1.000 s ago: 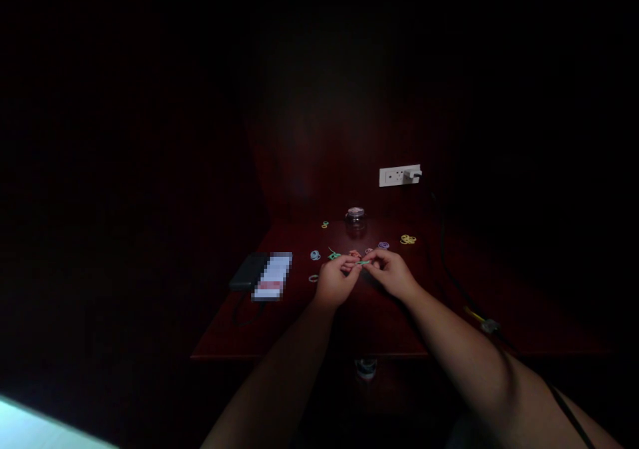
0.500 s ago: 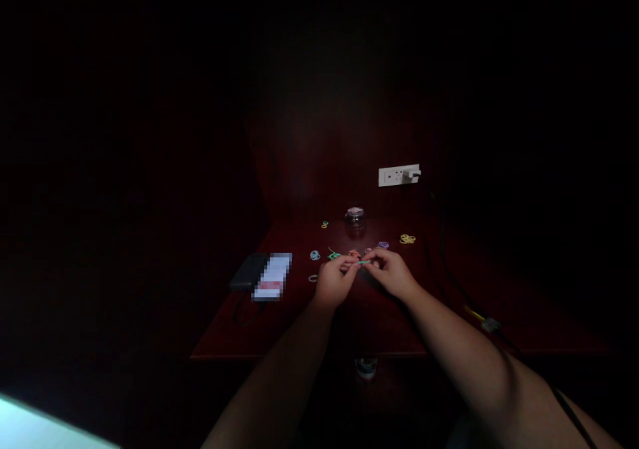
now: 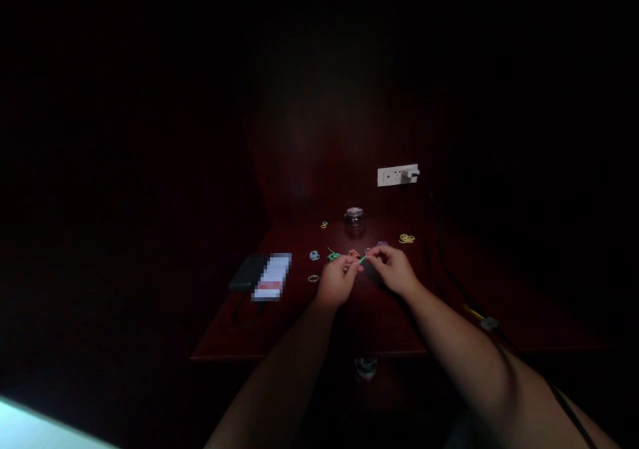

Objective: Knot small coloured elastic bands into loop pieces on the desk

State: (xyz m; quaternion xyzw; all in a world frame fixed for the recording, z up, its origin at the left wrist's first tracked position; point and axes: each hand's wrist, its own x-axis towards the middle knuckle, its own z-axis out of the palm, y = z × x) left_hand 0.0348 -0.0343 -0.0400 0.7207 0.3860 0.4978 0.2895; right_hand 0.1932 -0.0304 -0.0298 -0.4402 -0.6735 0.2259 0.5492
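Observation:
Over the middle of the dark red table, my left hand and my right hand face each other, fingertips pinched. A small green hair tie stretches between them, slanting up toward the right hand. Just beyond my left fingers lies a heap of green hair ties. Orange hair ties sit behind the gap between my hands. Pink hair ties and purple hair ties lie behind my right fingers, partly covered. Left of my left hand are blue hair ties and a single multicoloured ring.
A clear lidded jar stands at the back. Yellow hair ties lie at the right, two small rings at the back left. A phone and black case rest left. A cable runs from the wall socket.
The green hair tie has tilted from nearly level to slanted, its right end higher. My right fingers have risen slightly; my left hand has barely moved.

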